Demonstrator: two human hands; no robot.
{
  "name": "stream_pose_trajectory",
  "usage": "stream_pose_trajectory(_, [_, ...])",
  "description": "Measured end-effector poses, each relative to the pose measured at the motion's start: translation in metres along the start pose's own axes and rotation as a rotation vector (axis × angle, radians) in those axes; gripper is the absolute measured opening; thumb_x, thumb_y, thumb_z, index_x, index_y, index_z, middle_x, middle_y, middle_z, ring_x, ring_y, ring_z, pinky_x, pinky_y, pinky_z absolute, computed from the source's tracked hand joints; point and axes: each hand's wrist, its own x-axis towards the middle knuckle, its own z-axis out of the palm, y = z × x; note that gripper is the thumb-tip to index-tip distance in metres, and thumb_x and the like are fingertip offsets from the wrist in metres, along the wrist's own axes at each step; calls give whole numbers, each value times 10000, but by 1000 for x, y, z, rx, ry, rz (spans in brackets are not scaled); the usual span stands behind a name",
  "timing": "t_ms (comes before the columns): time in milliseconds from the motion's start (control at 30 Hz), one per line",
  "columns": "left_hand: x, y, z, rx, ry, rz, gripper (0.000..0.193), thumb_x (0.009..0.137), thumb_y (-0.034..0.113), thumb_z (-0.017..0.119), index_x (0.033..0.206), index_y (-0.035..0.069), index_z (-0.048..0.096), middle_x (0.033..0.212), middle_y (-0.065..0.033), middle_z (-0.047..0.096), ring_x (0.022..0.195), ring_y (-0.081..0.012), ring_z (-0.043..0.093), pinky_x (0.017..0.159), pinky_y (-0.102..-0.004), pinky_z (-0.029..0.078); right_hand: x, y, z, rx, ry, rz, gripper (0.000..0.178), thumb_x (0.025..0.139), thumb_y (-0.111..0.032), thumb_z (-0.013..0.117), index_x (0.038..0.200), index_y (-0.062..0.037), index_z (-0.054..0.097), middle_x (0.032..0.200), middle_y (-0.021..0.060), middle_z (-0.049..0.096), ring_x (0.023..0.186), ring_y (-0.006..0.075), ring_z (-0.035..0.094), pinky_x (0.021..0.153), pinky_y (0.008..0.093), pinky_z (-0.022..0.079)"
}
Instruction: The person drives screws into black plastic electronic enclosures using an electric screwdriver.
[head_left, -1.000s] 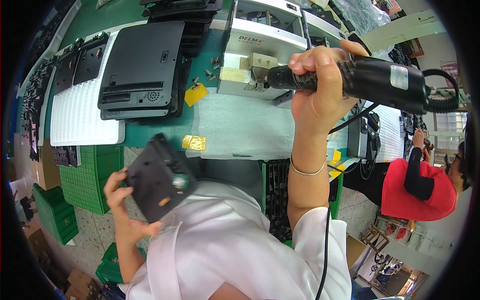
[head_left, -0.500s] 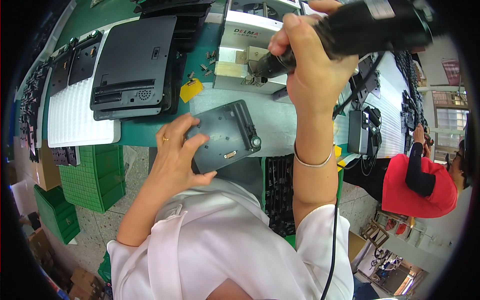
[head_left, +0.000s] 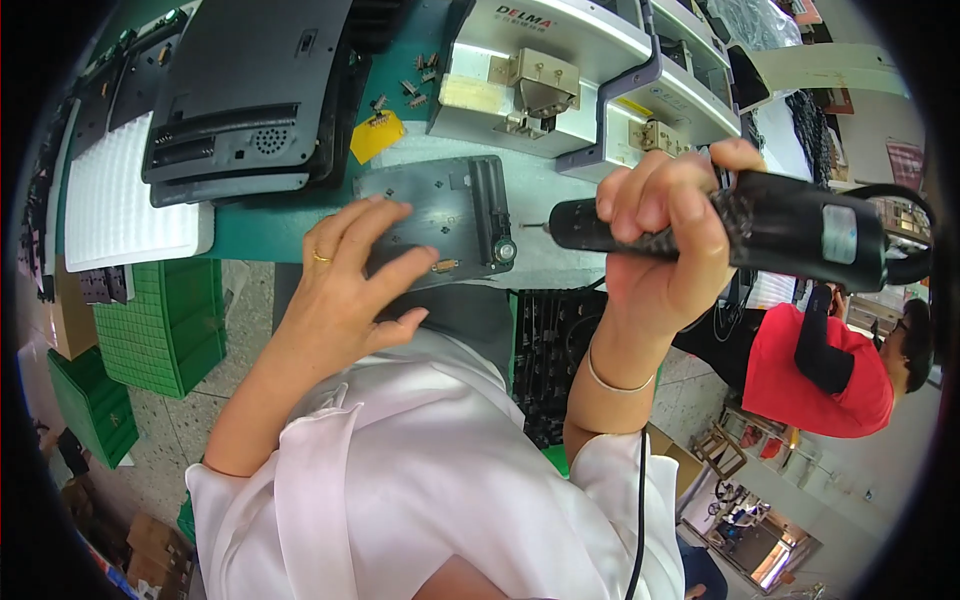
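Holding the black electric screwdriver [head_left: 805, 230] in curled right hand [head_left: 672, 230], pointed toward the black panel [head_left: 440, 210]. Touching this panel, at the front edge of green table [head_left: 258, 228], with left hand [head_left: 345, 280] spread wide.

At the near edge of the green flat desk [head_left: 245, 232], with its white translucent sheet [head_left: 550, 190], is a black rectangular plastic panel [head_left: 460, 215]; the left grip [head_left: 335, 285] lies over its left part. Just to its right is the tip of the black cylindrical power screwdriver [head_left: 805, 222] in the right grip [head_left: 665, 230]. Behind stands a white boxy metal machine [head_left: 510, 55]. Left of that lie small metal connectors [head_left: 417, 86], then stacked black plastic housings [head_left: 240, 85], then a white ridged tray [head_left: 110, 195].
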Motion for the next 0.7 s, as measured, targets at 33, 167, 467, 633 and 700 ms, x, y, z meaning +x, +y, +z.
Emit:
stream_pose_trajectory(33, [4, 6, 2, 8, 31, 29, 502, 575, 188, 804, 1059, 198, 670, 1281, -101, 498, 1214, -300, 456, 1002, -446, 346, -4, 2, 1, -6, -3, 10, 371, 880, -84, 540, 1235, -72, 433, 679, 39, 465, 536, 152, 434, 565, 362, 435])
stream_pose_trajectory(167, [20, 14, 26, 12, 108, 196, 605, 537, 210, 823, 1123, 251, 678, 1216, -75, 509, 1111, -280, 463, 948, -454, 362, -15, 10, 7, 53, 91, 1, 421, 858, -27, 623, 1183, -8, 357, 644, 79, 533, 507, 167, 503, 525, 339, 480])
stream_pose_trajectory(467, [26, 11, 41, 89, 103, 166, 565, 575, 225, 779, 1117, 280, 627, 1174, -20, 503, 1110, -223, 458, 972, -411, 338, -20, 12, 7, 30, 83, 10, 418, 866, -51, 634, 1181, -20, 362, 651, 75, 542, 525, 165, 513, 541, 345, 484])
stream_pose_trajectory(633, [26, 9, 46, 75, 109, 166, 606, 544, 245, 816, 1128, 310, 665, 1219, -47, 487, 1124, -257, 449, 949, -458, 343, -21, 14, 7, 47, 77, 20, 416, 868, -56, 633, 1183, -23, 365, 651, 71, 546, 527, 164, 515, 547, 345, 487])
stream_pose_trajectory(700, [27, 9, 45, 70, 114, 166, 592, 551, 243, 811, 1122, 309, 669, 1219, -45, 489, 1125, -257, 450, 948, -457, 343, -20, 15, 9, 47, 92, 23, 418, 852, -23, 646, 1166, -29, 371, 651, 74, 550, 531, 169, 527, 558, 340, 499])
